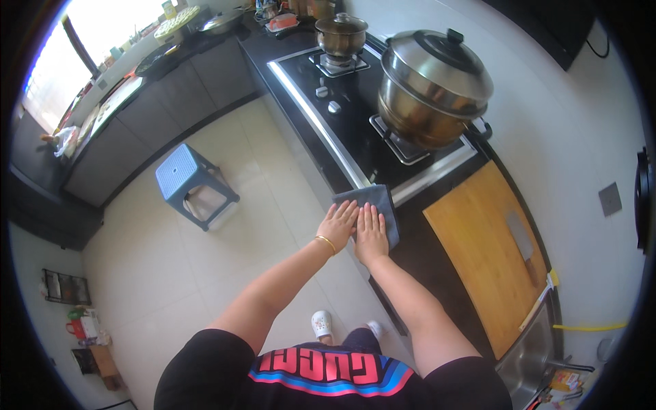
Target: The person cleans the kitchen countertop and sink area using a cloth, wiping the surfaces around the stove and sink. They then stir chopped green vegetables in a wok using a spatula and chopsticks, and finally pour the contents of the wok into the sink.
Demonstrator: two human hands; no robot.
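Both my arms reach forward to a folded grey-blue cloth at the near corner of the black gas stove. My left hand lies with its fingers stretched out over the cloth's left part; a gold bangle circles that wrist. Beside it, my right hand rests flat on the cloth, fingers straight. The two hands touch or nearly touch at the thumbs. Under them, the cloth covers the end of the stove's silver front trim and part of the dark counter.
A large steel steamer pot and a smaller lidded pot stand on the burners. Right of my hands lies a wooden cutting board with a cleaver, near a sink. A blue plastic stool stands on the tiled floor.
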